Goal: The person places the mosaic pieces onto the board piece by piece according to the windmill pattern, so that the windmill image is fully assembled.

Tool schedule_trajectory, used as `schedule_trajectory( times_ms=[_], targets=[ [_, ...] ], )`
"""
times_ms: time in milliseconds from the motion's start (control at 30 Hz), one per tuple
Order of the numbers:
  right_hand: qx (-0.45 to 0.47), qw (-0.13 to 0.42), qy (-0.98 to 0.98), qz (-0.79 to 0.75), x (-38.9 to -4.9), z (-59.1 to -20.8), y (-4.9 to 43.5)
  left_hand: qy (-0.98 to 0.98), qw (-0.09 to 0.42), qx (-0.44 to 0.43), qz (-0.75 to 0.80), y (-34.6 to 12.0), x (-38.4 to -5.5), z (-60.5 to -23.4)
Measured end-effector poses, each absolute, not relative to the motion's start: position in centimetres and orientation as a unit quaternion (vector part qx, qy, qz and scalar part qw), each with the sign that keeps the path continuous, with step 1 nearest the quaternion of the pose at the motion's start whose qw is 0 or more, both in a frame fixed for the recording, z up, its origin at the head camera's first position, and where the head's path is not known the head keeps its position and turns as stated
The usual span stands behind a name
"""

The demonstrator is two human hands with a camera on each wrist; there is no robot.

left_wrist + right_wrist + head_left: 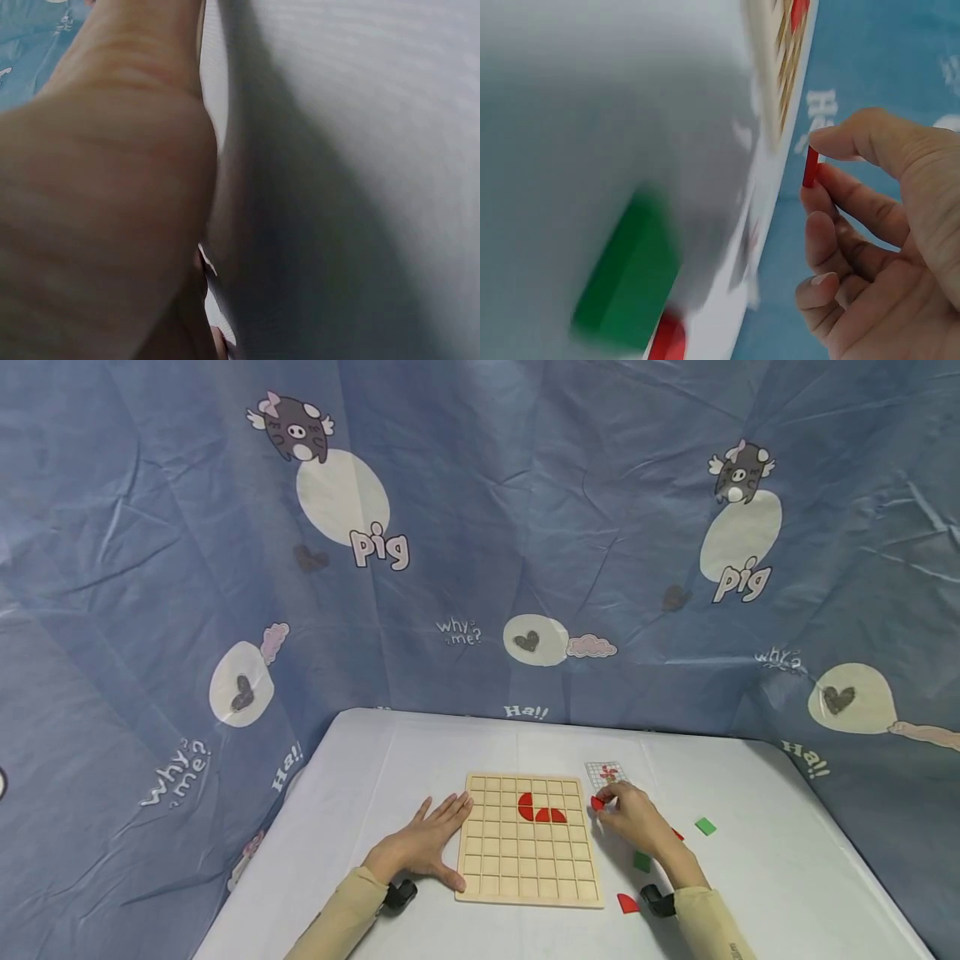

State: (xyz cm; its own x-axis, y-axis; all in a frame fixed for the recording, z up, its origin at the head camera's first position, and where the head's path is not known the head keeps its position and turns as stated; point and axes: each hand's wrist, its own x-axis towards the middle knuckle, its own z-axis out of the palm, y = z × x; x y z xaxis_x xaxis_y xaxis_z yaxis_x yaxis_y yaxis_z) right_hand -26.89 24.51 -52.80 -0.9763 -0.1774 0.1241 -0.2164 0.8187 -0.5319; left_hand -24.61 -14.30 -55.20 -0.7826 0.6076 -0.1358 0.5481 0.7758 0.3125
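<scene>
A wooden grid board (528,887) lies on the white table. Several red quarter-circle pieces (527,812) sit in cells of its upper middle part. My left hand (422,846) rests along the board's left edge, fingers straight and thumb spread toward the lower left corner. Just off the board's right side, my right hand (636,820) pinches a red quarter-circle piece (810,166) between thumb and index finger; the other fingers are loosely bent. In the left wrist view, skin and table fill the picture, and the fingertips are hidden.
Behind my right hand lies a printed pattern card (596,770) with a red figure on a grid. One green piece (705,826) lies to the right, another green piece (642,861) under the forearm. A loose red piece (627,903) lies nearer. A blue curtain (480,527) hangs behind the table.
</scene>
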Motion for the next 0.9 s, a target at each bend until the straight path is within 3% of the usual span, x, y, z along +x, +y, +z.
schedule_trajectory(
  times_ms=[900],
  targets=[
    [0.274, 0.013, -0.922, 0.274, -25.3, -52.4, 13.2, 0.937, 0.115, 0.305, 0.129, -14.4, -24.8, -55.3]
  ],
)
